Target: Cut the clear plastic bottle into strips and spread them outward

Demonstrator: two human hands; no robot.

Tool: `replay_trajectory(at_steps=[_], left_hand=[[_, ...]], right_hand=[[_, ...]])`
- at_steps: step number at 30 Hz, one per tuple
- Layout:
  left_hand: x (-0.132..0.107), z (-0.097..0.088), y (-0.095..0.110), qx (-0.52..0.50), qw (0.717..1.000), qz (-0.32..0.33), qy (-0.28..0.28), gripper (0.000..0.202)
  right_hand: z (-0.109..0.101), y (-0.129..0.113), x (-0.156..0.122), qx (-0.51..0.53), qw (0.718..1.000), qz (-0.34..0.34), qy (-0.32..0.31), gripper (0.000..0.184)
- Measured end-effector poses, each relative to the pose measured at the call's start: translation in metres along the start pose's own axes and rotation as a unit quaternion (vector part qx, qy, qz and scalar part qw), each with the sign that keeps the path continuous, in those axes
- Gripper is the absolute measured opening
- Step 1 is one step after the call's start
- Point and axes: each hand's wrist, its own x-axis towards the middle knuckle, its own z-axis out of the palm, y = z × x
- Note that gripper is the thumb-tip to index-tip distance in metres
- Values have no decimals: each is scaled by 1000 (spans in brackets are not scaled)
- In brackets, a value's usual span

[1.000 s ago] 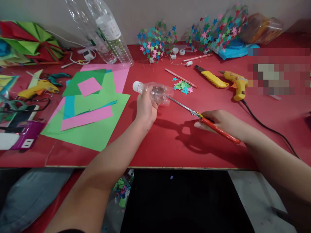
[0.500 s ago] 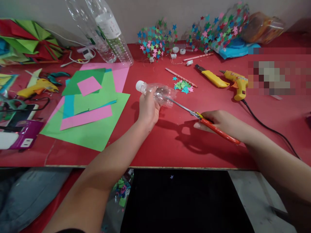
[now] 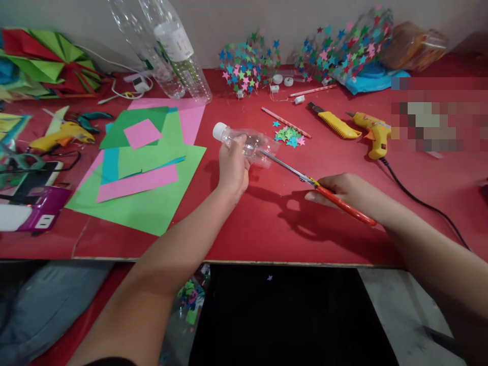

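My left hand (image 3: 233, 168) is wrapped round a small clear plastic bottle (image 3: 249, 143) with a white cap, held on its side above the red table (image 3: 267, 218). My right hand (image 3: 345, 190) grips red-handled scissors (image 3: 324, 192); their blades reach left and meet the bottle's cut end. A small heap of paper stars (image 3: 288, 135) lies just behind the bottle.
Green, pink and blue paper sheets (image 3: 141, 168) lie left. Two large clear bottles (image 3: 171, 51) lean at the back. A yellow cutter (image 3: 335, 123), a yellow glue gun (image 3: 373, 133) with black cord, a pencil (image 3: 285, 122) and star-covered bottles (image 3: 343, 46) sit right. Another glue gun (image 3: 61, 134) and devices lie far left.
The bottle and left hand have shifted slightly right and up. The scissors stay at the bottle's end, the right hand almost still.
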Motion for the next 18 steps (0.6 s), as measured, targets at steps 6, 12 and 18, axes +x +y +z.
replay_trajectory(at_steps=[6,12,18], left_hand=[[4,1,-2,22,999,49,3,26],[-4,7,4,34,995,78,-56,22],[-5,8,4,50,990,114,-70,22]], right_hand=[[2,-2,0,16,1000,-25,-12,57],[4,-2,-3,-6,999,-47,4,54],[6,-4,-3,13,1000,-13,10,55]])
